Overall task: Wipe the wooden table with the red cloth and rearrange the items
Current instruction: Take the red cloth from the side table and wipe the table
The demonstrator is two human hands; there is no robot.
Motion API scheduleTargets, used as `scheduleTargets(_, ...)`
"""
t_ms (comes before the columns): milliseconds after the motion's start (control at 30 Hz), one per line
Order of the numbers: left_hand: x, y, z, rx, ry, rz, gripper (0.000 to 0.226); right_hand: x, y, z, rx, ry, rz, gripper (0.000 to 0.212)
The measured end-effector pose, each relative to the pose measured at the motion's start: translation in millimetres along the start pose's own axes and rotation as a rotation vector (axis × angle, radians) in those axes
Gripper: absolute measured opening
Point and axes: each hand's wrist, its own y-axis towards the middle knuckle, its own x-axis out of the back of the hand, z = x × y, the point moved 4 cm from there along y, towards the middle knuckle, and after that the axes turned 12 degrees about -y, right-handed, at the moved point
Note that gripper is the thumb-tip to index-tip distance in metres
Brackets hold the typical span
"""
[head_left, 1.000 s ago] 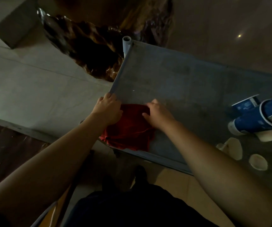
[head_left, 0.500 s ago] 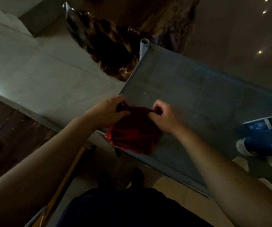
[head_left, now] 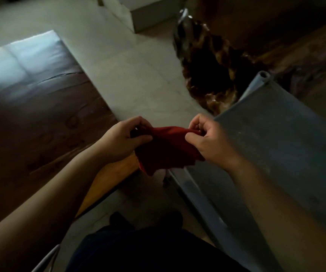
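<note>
The red cloth [head_left: 167, 150] hangs in the air between my two hands, over the gap between two tables. My left hand [head_left: 125, 138] pinches its upper left edge. Its upper right edge is pinched by my right hand [head_left: 207, 140]. The dark wooden table [head_left: 30, 114] fills the left side of the view, with a bright reflection at its far end. No items show on the visible part of it.
A grey table [head_left: 286, 144] with a tube-shaped corner post stands at the right. A glossy brown carved wood piece [head_left: 213, 75] sits on the pale tiled floor beyond. A white box [head_left: 144, 10] is at the top. My dark trousers and shoes are below.
Both hands have lifted the red cloth off the grey table's corner and carried it left. The view has turned left, so the wooden table shows and the blue cups are out of sight.
</note>
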Motion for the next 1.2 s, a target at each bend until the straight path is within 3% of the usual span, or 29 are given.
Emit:
scheduleTargets(367, 120.9, -126.7, 111.6, 0.23, -0.217, -0.282, 0.027, -170.1, 43.0, 80.4, 0.07, -0.103, 0.363, 0.012)
scheduleTargets(667, 197.9, -209.8, 198.4, 0.339, -0.402, -0.363, 0.022, -298.8, 45.6, 135.0, 0.016, -0.155, 0.537, 0.017)
scheduleTargets(767, 213.5, -211.0, 218.8, 0.358, -0.415, -0.353, 0.021, -318.1, 51.5, 140.8, -0.017, -0.149, 0.545, 0.022)
scheduleTargets(900, 226.8, -193.9, 236.3, 0.382, -0.43, -0.329, 0.02, -327.0, 69.8, 137.8, -0.068, -0.141, 0.524, 0.011)
scheduleTargets(1200, 221.2, -96.4, 248.2, 0.432, -0.468, -0.323, 0.02, -297.1, 159.1, 106.0, -0.126, -0.218, 0.476, 0.007)
